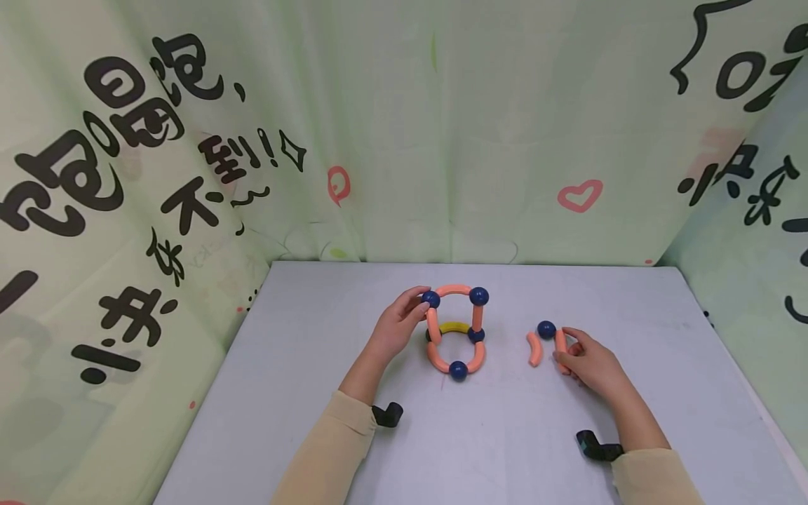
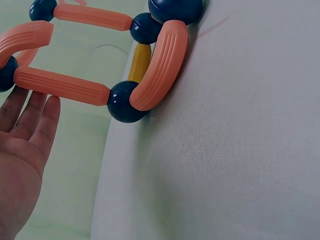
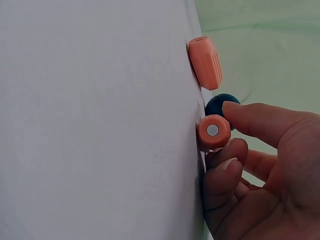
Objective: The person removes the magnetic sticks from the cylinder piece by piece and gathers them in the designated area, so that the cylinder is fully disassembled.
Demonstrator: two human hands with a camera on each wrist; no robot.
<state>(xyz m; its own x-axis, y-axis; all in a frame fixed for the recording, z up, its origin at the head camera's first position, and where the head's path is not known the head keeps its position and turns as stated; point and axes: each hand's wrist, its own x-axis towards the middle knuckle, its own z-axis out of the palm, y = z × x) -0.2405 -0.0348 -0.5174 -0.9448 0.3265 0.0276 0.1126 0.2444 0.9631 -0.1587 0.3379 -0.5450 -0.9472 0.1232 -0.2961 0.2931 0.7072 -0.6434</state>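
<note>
A frame of magnetic rods and blue balls (image 1: 458, 370) stands on the table, its low ring made of two curved orange rods and a yellow curved rod (image 1: 454, 327). Orange rods rise to two upper balls, joined by an orange arch (image 1: 453, 289). My left hand (image 1: 398, 322) holds the upper left ball (image 1: 431, 299), fingers by an upright rod (image 2: 60, 85); its thumb is hidden in the left wrist view. From that ball a curved orange rod (image 2: 25, 39) juts out with one free end. With thumb and fingers, my right hand (image 1: 590, 361) pinches an orange rod (image 3: 214, 132) low at the tabletop.
A loose blue ball (image 1: 546, 330) lies against or just beside the pinched rod. Left of it lies a short curved orange rod (image 1: 534, 349). The pale table (image 1: 480, 442) ends at a printed curtain (image 1: 480, 140) behind and on both sides.
</note>
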